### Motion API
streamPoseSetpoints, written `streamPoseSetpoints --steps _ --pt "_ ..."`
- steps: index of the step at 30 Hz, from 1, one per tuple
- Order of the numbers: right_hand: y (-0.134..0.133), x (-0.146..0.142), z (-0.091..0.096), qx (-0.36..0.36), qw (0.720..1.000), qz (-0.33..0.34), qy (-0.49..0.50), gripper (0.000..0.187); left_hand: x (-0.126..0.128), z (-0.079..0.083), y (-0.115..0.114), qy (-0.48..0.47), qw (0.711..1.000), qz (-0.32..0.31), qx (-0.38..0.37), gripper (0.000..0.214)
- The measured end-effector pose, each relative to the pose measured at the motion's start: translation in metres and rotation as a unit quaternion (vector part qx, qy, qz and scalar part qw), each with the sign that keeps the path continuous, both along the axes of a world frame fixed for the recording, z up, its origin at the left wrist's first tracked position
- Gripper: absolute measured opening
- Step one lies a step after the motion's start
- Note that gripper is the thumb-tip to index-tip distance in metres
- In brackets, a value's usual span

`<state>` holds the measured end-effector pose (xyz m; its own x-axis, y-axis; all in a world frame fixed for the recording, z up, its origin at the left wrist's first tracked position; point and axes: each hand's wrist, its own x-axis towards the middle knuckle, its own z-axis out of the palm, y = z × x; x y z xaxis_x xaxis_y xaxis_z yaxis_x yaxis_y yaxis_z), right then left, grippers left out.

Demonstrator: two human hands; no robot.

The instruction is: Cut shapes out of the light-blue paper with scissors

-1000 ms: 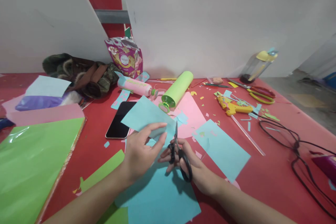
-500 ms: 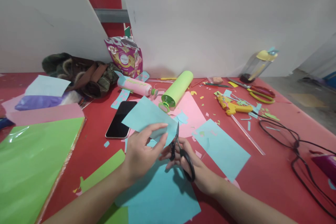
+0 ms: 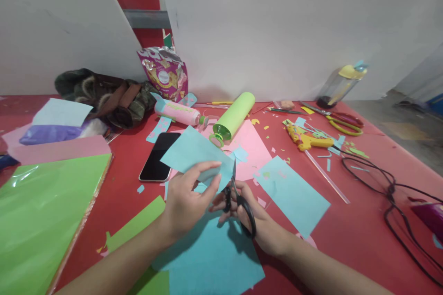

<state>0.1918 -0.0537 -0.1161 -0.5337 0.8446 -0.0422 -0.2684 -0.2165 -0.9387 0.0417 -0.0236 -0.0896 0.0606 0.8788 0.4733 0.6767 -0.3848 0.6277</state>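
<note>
My left hand [image 3: 192, 200] pinches a piece of light blue paper [image 3: 190, 150] between thumb and fingers, holding it above the table. In my right hand [image 3: 256, 214] is a pair of black-handled scissors [image 3: 246, 214], my fingers through the loops. The blades point away from me at the right edge of the paper; how far they are into it I cannot make out. Below both hands lies a larger blue sheet [image 3: 214, 258]. A black phone [image 3: 157, 159] rests left of the held paper, and a green paper-wrapped bottle [image 3: 237, 115] lies beyond it.
A yellow glue gun [image 3: 306, 140] with a black cable [image 3: 389, 189] lies to the right, near red-and-yellow-handled scissors [image 3: 342, 124]. Another blue sheet [image 3: 294, 198] is right of my hands. Green paper in a clear pack [image 3: 44, 212] covers the left. A snack bag [image 3: 164, 73] stands behind.
Almost nothing differs. The scissor handle in my right hand has shifted very slightly; the left hand and the paper hold their place.
</note>
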Motion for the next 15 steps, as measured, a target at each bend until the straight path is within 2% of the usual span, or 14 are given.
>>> streamPoseSetpoints --steps 15 --pt "-0.0016 -0.0003 -0.0014 -0.019 1.000 -0.011 -0.007 0.044 -0.0020 0.0030 0.0018 0.012 1.000 -0.008 -0.011 0.014"
